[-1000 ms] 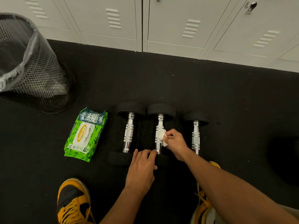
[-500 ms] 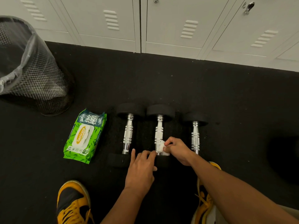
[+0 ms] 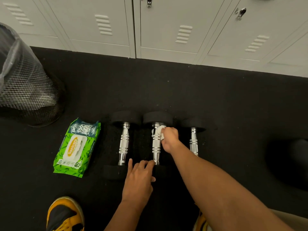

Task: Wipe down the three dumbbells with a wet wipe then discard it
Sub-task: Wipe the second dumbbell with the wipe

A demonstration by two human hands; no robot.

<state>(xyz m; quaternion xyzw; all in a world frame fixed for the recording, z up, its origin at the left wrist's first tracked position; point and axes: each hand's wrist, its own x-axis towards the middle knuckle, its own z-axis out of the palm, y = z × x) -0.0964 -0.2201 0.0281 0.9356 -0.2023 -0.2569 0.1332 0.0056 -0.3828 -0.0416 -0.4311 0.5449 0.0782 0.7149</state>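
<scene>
Three chrome-handled dumbbells with black round heads lie side by side on the black rubber floor, long axes parallel and running away from the person toward the grey lockers. Far left: black mesh waste bin with clear liner, then green wet-wipe packet, flat on the floor. Left dumbbell: untouched by either hand. Left hand: fingers extended, tips resting at the near end of the middle dumbbell, apparently steadying it. Right hand: fingers pinched on a crumpled white wet wipe, pressed to the far end of that handle, just below the far head. Right dumbbell: just beyond the right forearm, nearest the wiping hand, so judged the likely next item; bin lies well apart to the left.
</scene>
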